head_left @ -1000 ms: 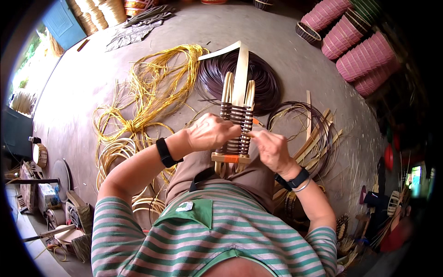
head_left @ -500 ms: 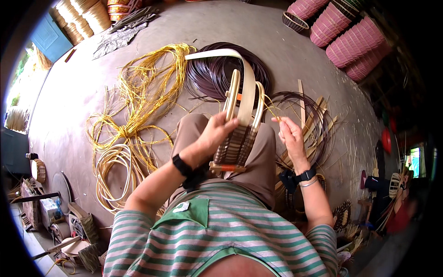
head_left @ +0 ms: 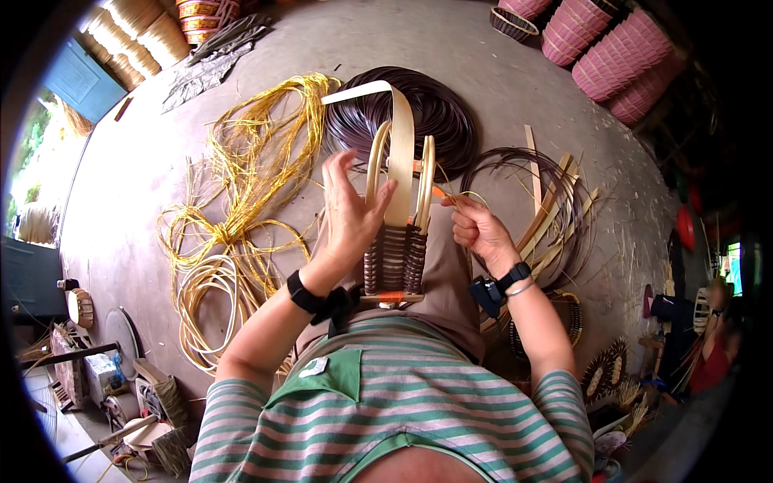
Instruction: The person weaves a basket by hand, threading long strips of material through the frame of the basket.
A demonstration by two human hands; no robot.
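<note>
A half-woven basket (head_left: pixel 394 262) with dark brown sides stands between my knees, an orange band at its near edge. Pale cane loops (head_left: pixel 425 181) rise from both sides of it. A wide, flat pale strip (head_left: pixel 400 161) comes up out of its middle and arches away to the far left. My left hand (head_left: pixel 348 211) is beside the left loops, fingers apart, its thumb near the strip; whether the thumb touches is unclear. To the right of the basket, my right hand (head_left: pixel 481 229) pinches a thin yellow cord (head_left: pixel 451 196) close to the right loops.
Bundled yellow cord (head_left: pixel 241 193) and a pale cane coil (head_left: pixel 205 298) lie on the floor to the left. A dark brown coil (head_left: pixel 435 109) lies ahead. Loose wooden slats (head_left: pixel 547 209) lie to the right. Pink baskets (head_left: pixel 616 56) are stacked far right.
My left hand has let go of the basket and spread its fingers, moving left. The basket has turned more upright and shifted left. My right hand has come in closer to it with the cord.
</note>
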